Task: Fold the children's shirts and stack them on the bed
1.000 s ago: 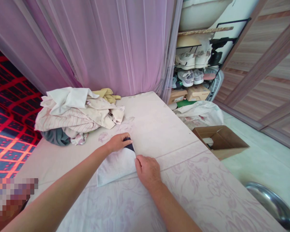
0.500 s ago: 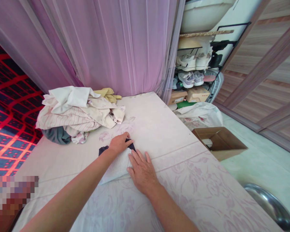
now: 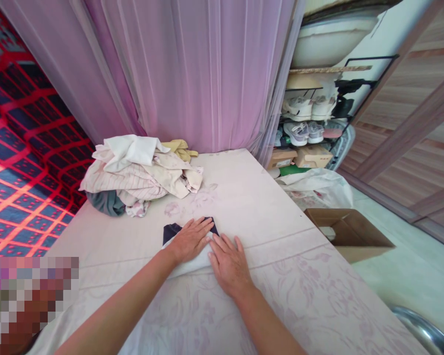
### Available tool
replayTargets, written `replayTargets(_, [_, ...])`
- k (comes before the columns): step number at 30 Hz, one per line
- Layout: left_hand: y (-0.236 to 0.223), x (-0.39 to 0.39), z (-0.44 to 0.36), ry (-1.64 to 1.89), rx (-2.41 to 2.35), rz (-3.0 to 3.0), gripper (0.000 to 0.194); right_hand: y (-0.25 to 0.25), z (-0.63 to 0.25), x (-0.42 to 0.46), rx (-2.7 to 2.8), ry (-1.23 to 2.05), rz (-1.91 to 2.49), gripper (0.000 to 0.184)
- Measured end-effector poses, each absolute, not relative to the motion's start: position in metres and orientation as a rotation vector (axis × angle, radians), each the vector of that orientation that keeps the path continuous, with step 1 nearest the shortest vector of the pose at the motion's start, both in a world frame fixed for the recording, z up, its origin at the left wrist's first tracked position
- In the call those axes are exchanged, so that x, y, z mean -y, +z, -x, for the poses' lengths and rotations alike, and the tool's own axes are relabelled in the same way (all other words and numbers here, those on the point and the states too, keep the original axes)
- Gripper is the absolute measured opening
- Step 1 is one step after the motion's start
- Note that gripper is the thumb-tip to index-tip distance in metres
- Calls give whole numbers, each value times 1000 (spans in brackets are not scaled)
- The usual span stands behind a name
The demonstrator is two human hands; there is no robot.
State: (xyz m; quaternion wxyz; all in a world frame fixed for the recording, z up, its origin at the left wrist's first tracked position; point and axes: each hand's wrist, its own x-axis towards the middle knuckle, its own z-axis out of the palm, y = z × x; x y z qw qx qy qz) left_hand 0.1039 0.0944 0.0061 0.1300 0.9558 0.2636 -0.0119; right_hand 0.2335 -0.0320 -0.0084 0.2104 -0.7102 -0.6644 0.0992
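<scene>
White and navy, the folded cloth (image 3: 194,265) lay on the flowered cover (image 3: 303,281), partly under the left hand (image 3: 192,240), spread flat; the right hand (image 3: 229,261), also flat, rested just beside, at the cloth's right edge. Beyond both, leftward, sat a rumpled clothes heap (image 3: 140,170).

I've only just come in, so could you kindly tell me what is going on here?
A person's left hand lies flat on a folded white-and-navy cloth, with the right hand, fingers spread, at its right edge. The cloth rests on a floral sheet; a pile of rumpled fabric sits farther back, left.
</scene>
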Motion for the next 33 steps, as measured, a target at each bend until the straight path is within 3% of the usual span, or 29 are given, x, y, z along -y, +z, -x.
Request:
replayTargets(6, [11, -91, -97, 121, -855, -2790, 49, -10, -234, 33, 1824, 145, 1999, 35])
replayTargets(12, [6, -85, -33, 303, -1360, -2716, 53, 13, -232, 20, 1849, 94, 1994, 33])
replayTargets(19, [-14, -72, -16, 252, -1397, -2662, 66, 11, -218, -16, 2042, 217, 2000, 54])
replayTargets(24, [-13, -72, -20, 195, -1364, -2651, 75, -7, -219, -17, 2011, 263, 2063, 56])
replayTargets(29, [-18, -77, -14, 335, -1326, -2598, 71, -14, -227, -20, 1866, 302, 1953, 50])
replayTargets(33, [-22, -78, 0, 641, -1356, -2447, 54, -26, -254, -6, 1362, 269, 1865, 50])
